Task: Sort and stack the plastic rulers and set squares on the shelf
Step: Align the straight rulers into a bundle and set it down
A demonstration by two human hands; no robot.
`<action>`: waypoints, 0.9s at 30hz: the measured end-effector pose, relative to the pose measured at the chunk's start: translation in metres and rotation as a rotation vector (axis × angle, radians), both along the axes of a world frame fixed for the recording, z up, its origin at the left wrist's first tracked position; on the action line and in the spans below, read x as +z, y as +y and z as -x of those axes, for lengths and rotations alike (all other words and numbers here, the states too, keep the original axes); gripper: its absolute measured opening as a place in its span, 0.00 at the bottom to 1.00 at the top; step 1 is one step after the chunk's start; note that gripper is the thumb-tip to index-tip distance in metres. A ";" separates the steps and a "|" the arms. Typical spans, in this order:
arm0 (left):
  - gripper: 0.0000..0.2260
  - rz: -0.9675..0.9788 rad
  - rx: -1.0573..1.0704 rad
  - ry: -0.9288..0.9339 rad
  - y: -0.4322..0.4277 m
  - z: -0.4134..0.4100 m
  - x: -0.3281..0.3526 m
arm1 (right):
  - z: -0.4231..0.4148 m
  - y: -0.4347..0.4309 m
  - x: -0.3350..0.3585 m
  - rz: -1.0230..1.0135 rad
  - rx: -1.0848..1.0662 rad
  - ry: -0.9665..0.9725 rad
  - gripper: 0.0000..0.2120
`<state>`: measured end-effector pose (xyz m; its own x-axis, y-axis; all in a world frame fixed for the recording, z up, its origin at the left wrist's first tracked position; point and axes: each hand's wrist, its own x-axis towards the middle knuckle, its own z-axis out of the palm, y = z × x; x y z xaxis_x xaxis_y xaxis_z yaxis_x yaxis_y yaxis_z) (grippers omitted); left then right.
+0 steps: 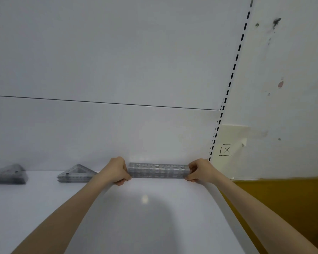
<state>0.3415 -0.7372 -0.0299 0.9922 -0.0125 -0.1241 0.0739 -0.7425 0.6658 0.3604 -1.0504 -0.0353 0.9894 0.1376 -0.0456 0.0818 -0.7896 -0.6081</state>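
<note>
A stack of clear plastic rulers (157, 170) lies crosswise at the back of the white shelf (145, 217), close to the rear panel. My left hand (117, 171) grips the stack's left end and my right hand (198, 170) grips its right end, fingers curled round the ends. Left of my hands stands a low stack of clear set squares (76, 174). A second, taller stack of set squares (8, 174) sits at the far left edge of the view, blurred.
The shelf's right edge (226, 204) runs diagonally down to the lower right, with an ochre wall beyond it. A slotted upright (229, 83) rises behind the right hand. A taped paper marked with an X (227, 150) hangs on the wall.
</note>
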 end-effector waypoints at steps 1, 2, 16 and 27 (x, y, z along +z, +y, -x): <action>0.12 -0.011 -0.005 -0.011 -0.001 0.002 -0.001 | 0.002 0.000 0.000 -0.006 -0.004 -0.006 0.06; 0.13 -0.034 -0.013 -0.027 -0.001 0.003 -0.002 | 0.003 0.001 0.000 -0.010 -0.011 -0.011 0.06; 0.07 -0.132 0.083 -0.110 -0.011 0.016 -0.009 | 0.013 -0.004 -0.007 -0.056 -0.090 -0.020 0.19; 0.12 0.073 0.190 -0.164 -0.014 0.008 -0.009 | 0.010 0.013 -0.007 -0.101 -0.111 -0.044 0.17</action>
